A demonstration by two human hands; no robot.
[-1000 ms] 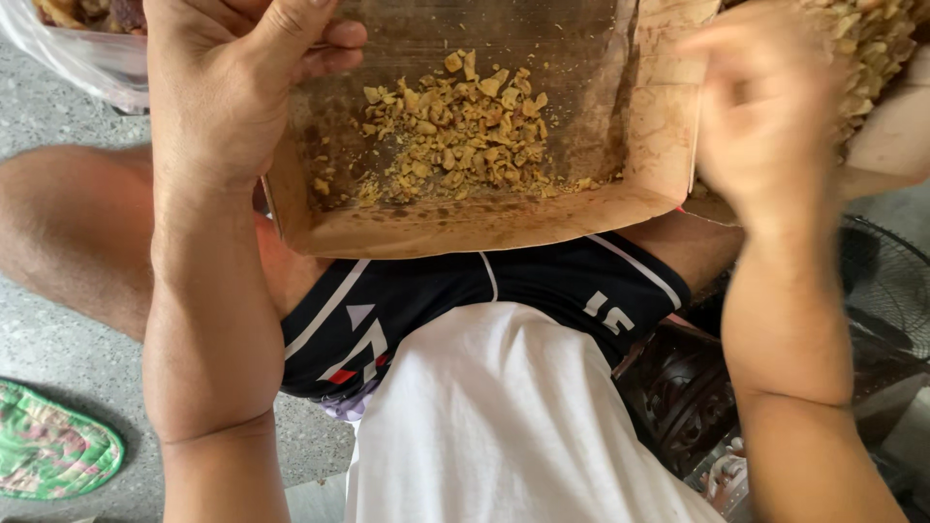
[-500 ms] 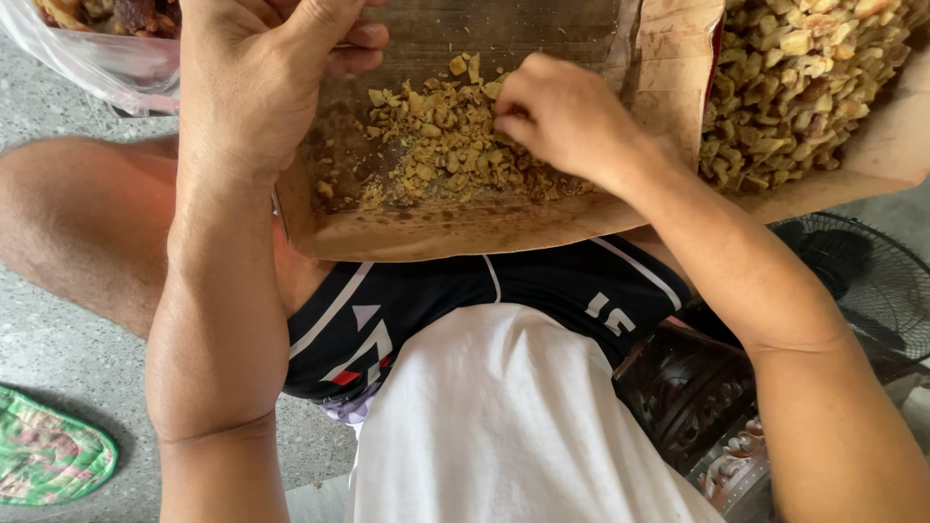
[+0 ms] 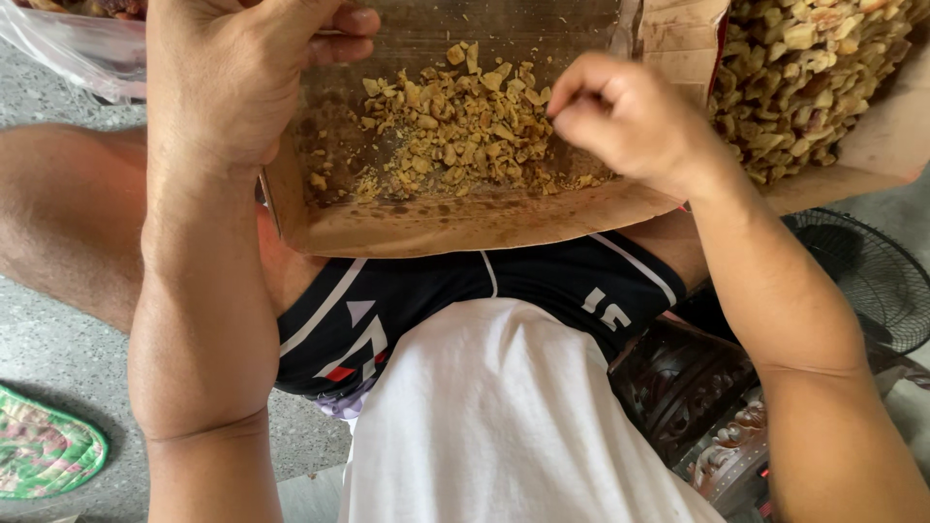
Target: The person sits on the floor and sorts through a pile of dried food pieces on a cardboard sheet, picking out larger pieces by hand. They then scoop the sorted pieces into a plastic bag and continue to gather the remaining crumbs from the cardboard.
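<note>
A single head-worn camera looks steeply down, close over the person's own lap. The cardboard tray (image 3: 455, 228) fills the upper frame at near range, its near edge above the shorts, with the floor (image 3: 58, 358) at lower left.

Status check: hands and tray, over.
Left hand grips cardboard tray rim. Right hand pinched over crumbs. Nothing blocking.
</note>
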